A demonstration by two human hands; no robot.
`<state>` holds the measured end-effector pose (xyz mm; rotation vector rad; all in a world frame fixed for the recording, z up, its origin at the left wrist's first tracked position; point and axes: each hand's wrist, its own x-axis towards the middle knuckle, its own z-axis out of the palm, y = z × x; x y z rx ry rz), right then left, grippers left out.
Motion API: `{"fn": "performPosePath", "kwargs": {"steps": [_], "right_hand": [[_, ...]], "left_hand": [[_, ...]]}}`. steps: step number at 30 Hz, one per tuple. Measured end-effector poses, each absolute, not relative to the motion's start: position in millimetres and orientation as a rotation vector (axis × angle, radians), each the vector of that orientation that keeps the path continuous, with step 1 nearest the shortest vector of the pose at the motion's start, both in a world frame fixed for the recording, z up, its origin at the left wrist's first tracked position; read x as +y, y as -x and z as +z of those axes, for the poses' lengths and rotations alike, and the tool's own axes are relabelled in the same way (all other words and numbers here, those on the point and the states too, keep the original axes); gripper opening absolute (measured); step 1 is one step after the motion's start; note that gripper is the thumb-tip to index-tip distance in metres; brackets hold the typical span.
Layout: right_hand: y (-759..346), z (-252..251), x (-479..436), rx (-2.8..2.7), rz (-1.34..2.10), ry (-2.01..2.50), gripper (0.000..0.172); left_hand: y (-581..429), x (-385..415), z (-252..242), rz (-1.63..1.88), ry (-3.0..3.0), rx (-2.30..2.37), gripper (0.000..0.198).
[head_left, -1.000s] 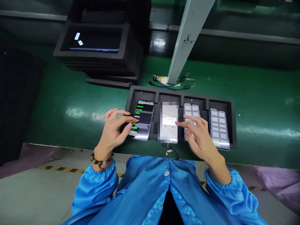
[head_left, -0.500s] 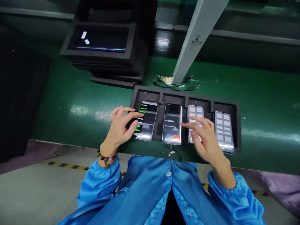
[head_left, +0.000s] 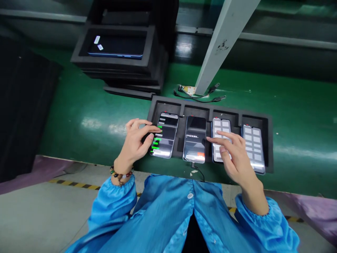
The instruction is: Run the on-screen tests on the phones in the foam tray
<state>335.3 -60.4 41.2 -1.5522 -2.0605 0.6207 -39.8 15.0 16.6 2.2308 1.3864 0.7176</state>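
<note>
Several lit smartphones lean in the compartments of a black foam tray (head_left: 181,102). My left hand (head_left: 137,140) is open, its index fingertip over the screen of the leftmost smartphone (head_left: 165,135), which lists green and white lines. Beside it stands a second smartphone (head_left: 194,144) with a dark screen, one line of white text and an orange-red patch; a black cable (head_left: 196,168) is plugged into its lower end. My right hand (head_left: 231,151) is open too, hovering over a third smartphone (head_left: 216,154) that shows pale tiles. The rightmost smartphone (head_left: 254,147) shows similar tiles, partly behind that hand.
A stack of black foam trays (head_left: 158,59) stands at the back left, a dark smartphone (head_left: 118,45) in the top one. Short black cables (head_left: 200,96) lie by the foot of a grey post (head_left: 223,45). The green tabletop (head_left: 100,130) ends close to my body.
My right hand has shifted slightly right, off the second smartphone's edge. That phone's screen text has changed to a larger line. My left hand stays over the leftmost phone, which shows more green lines.
</note>
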Motion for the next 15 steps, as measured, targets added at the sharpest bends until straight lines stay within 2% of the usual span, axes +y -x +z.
{"fn": "performPosePath", "kwargs": {"steps": [6,15], "right_hand": [[-326.6,42.0,-62.1,-2.115,0.651,1.518,0.040],[-328.9,43.0,-65.8,-2.092,0.640,1.504,0.039]], "left_hand": [[35.1,20.2,15.8,0.646,-2.198,1.434,0.037],[46.0,14.0,14.1,0.765,-2.220,1.382,0.038]]}}
